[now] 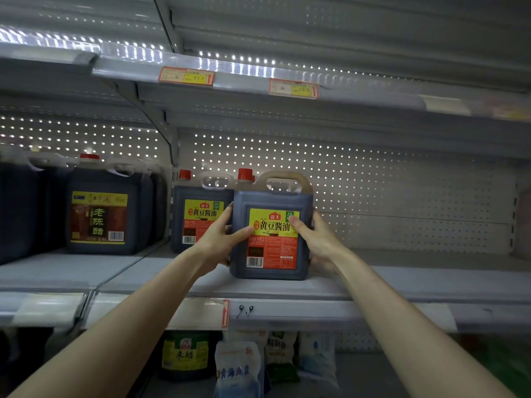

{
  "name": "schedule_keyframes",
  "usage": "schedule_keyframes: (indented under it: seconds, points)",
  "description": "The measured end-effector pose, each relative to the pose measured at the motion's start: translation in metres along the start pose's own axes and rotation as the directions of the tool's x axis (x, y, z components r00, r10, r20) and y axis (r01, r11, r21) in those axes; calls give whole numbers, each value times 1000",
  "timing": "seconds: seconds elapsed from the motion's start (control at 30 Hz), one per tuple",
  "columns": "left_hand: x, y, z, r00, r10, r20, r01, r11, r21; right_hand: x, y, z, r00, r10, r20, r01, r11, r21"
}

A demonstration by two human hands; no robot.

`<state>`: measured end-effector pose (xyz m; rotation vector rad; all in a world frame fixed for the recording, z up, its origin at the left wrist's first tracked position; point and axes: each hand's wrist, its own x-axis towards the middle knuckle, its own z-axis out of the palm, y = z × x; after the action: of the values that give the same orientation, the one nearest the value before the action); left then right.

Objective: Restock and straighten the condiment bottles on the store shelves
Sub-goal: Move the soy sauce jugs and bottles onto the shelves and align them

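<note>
Left grip [217, 240] and right grip [319, 242] curl round the soy sauce jug [273, 249]

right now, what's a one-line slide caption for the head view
Left hand and right hand hold a dark red-capped plastic soy sauce jug on a grey metal shelf beside a matching jug.

Rear soy sauce jug [198, 205], beyond the left hand [217, 244]: right side hidden by that hand and the front soy sauce jug [271, 201]. Fingers of the right hand [320, 242] mostly hidden behind it. Price tags [186, 76] above: print blurred.
</note>
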<state>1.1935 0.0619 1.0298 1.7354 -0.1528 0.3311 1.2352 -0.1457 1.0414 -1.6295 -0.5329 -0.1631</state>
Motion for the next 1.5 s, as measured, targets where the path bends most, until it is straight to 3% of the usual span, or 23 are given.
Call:
schedule_keyframes:
  seconds: [1.5]
  points:
    - [44,-16,1,999,-27,-22,27,999,-30,40,19,2,1000,30,-7,-30,999,-29]
